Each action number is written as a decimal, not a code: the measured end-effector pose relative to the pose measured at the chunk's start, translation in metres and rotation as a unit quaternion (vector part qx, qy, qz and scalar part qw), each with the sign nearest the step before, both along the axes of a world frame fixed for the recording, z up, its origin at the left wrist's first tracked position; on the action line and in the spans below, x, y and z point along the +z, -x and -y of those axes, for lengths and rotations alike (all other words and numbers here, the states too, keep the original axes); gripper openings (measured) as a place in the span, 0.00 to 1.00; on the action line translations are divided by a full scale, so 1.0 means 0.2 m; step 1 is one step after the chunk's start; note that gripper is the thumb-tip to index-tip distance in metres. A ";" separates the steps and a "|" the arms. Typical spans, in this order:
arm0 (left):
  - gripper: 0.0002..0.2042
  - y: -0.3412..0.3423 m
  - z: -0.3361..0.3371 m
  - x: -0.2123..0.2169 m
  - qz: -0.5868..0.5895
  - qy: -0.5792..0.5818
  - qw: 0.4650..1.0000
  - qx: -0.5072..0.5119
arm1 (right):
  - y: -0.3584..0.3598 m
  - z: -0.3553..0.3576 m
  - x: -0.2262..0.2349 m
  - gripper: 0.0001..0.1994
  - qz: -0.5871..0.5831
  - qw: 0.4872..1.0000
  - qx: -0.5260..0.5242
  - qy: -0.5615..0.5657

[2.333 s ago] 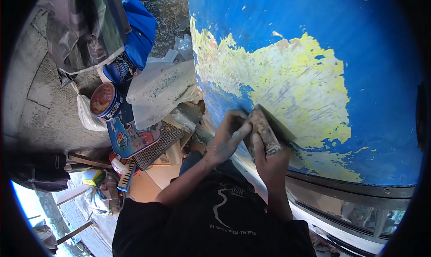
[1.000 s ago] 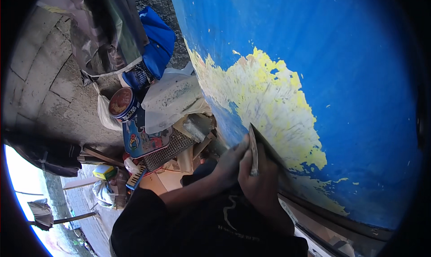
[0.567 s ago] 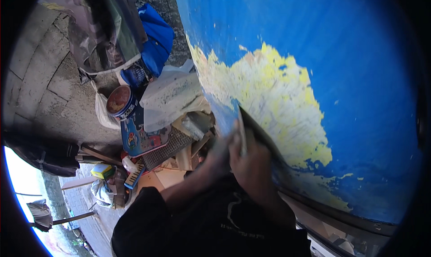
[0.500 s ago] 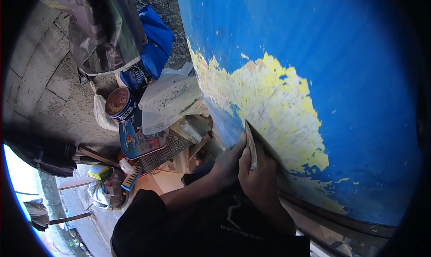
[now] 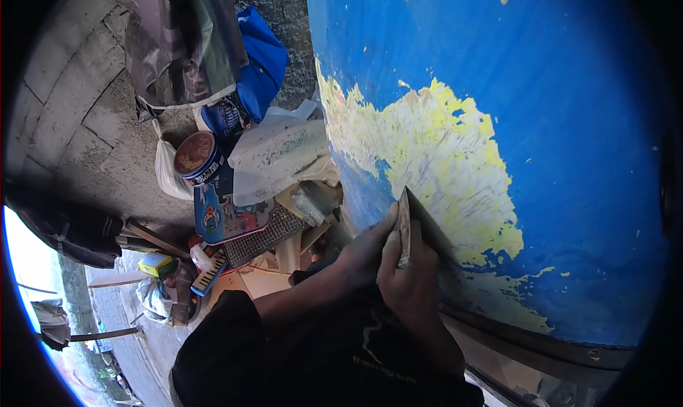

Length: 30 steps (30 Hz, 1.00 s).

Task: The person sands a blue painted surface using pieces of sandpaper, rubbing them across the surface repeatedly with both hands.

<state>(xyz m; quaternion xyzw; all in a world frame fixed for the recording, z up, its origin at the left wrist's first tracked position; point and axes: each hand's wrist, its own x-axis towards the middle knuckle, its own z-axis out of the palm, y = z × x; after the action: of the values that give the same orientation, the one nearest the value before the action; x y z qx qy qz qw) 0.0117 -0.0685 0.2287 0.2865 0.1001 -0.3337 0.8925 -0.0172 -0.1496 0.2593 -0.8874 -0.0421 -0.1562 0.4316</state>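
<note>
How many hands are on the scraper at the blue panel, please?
2: the left hand grips the scraper from its left side, and the right hand holds it from below, against the blue panel.

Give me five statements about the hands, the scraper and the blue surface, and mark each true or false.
1. Both hands grip one flat scraper. True.
2. The scraper blade meets the blue painted panel at the yellowish patch. True.
3. The left hand rests on the round tin. False: it is at the scraper; the tin sits apart on the ground.
4. The panel is blue all over. False: a large patch is stripped to yellow.
5. The right hand is empty. False: it grips the scraper.
</note>
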 end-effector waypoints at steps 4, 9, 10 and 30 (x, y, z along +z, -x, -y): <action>0.24 -0.07 -0.09 -0.09 0.338 -0.148 0.929 0.030 | -0.12 -0.05 0.07 0.06 -0.021 0.996 -0.019 0.090; 0.23 0.02 -0.01 0.00 0.159 -0.166 0.970 0.084 | -0.04 -0.06 0.02 0.09 0.055 0.997 -0.037 0.034; 0.23 0.00 -0.04 -0.08 0.285 -0.151 0.942 0.088 | -0.03 -0.06 0.04 0.11 -0.002 0.998 -0.047 0.052; 0.21 -0.03 -0.01 -0.01 0.032 -0.048 0.996 0.067 | -0.05 -0.05 -0.03 0.15 0.171 0.984 -0.036 0.015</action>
<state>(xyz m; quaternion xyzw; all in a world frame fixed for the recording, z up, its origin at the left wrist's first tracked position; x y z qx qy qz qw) 0.0185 -0.0665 0.2260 0.3320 0.1068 -0.2583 0.9009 -0.0066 -0.1392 0.2538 -0.8547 -0.0855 -0.3206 0.3991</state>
